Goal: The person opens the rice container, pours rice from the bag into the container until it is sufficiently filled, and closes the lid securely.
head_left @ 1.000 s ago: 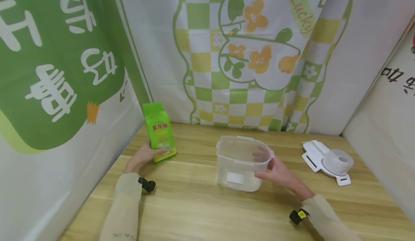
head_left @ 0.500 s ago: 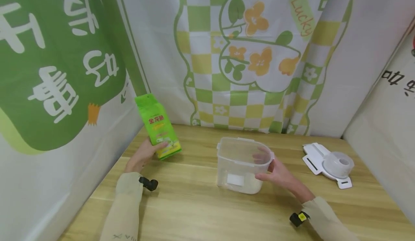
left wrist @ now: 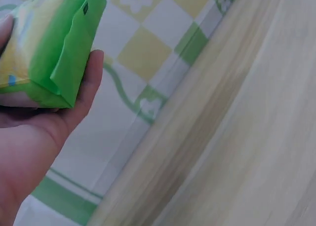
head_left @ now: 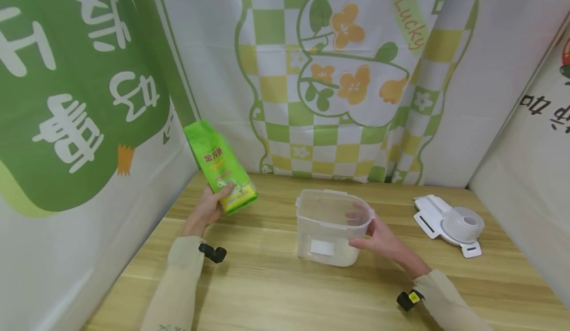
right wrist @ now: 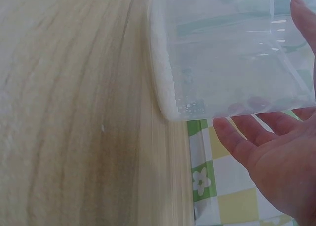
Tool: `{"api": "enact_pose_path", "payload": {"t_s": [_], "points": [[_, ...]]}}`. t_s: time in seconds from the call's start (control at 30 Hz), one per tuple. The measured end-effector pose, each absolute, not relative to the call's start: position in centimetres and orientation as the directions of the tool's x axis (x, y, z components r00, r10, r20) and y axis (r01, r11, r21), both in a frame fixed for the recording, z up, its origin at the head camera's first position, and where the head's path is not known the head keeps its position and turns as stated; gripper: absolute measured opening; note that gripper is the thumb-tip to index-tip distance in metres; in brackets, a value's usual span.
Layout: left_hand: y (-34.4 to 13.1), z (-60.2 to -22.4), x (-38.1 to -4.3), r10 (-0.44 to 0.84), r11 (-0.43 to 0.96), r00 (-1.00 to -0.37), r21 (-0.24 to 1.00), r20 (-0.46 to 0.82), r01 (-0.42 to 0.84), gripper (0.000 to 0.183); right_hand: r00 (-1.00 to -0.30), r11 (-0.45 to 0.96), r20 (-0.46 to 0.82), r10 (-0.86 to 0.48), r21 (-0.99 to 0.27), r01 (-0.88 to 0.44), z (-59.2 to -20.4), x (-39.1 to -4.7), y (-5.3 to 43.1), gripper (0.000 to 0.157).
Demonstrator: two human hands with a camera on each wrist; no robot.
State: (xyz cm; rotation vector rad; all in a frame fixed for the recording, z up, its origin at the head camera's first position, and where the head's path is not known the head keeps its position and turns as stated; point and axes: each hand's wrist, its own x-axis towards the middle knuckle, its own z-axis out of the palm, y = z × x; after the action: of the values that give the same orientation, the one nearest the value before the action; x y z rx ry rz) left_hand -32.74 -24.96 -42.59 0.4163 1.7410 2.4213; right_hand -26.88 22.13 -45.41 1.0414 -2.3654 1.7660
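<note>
My left hand [head_left: 209, 209] grips a bright green bag [head_left: 221, 165] with red lettering by its lower end, thumb across the front. The bag is off the table and leans with its top to the left. In the left wrist view the bag's folded bottom [left wrist: 64, 53] lies between thumb and fingers. A clear plastic container [head_left: 327, 222] without its lid stands upright on the table, a white label on its front. My right hand [head_left: 378, 237] holds its right side, thumb in front and fingers behind. A thin white layer [right wrist: 165, 73], like rice, lines its bottom in the right wrist view.
On the right of the wooden table [head_left: 276, 291] lies a white lid [head_left: 432, 212] with slotted flaps. A round clear cup [head_left: 463, 225] sits on it. A patterned curtain [head_left: 276, 98] hangs behind the table, and printed cloth [head_left: 84, 73] rises along the left side.
My left hand has lifted the green bag from the table and moved it a little up and right, tilting its top further left. The right hand and container have stayed in place.
</note>
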Motion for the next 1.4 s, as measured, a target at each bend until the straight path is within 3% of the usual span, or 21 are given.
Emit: {"api": "enact_pose_path", "payload": {"t_s": [0.23, 0.47, 0.73, 0.9, 1.23, 1.4], "points": [[-22.4, -42.0, -32.8, 0.257, -0.514, -0.939, 0.855, 0.229, 0.068, 0.031, -0.777, 0.15, 0.395, -0.489, -0.84, -0.521, -45.4, -27.0, 22.2, 0.091], [-19.3, -42.2, -33.1, 0.171, -0.669, -0.971, 0.743, 0.165, 0.008, 0.033, -0.779, 0.159, 0.378, -0.5, -0.844, -0.512, -45.3, -27.0, 22.1, 0.091], [-15.9, -42.2, -33.8, 0.091, -0.681, -0.991, 0.732, 0.098, 0.01, 0.023, -0.789, 0.17, 0.372, -0.49, -0.846, -0.505, -45.2, -26.9, 22.2, 0.091], [-15.2, -41.4, -33.8, 0.098, -0.693, -0.982, 0.72, 0.159, 0.048, 0.029, -0.791, 0.169, 0.368, -0.489, -0.85, -0.499, -45.3, -26.9, 22.2, 0.092], [-15.3, -37.6, -32.3, 0.073, -0.464, -0.976, 0.873, 0.207, 0.15, 0.044, -0.784, 0.143, 0.389, -0.483, -0.849, -0.509, -45.0, -26.9, 21.9, 0.09], [-15.5, -36.3, -31.7, 0.048, -0.34, -0.952, 0.901, 0.302, 0.268, 0.043, -0.789, 0.148, 0.376, -0.486, -0.854, -0.498, -45.2, -26.7, 22.0, 0.091]]}}
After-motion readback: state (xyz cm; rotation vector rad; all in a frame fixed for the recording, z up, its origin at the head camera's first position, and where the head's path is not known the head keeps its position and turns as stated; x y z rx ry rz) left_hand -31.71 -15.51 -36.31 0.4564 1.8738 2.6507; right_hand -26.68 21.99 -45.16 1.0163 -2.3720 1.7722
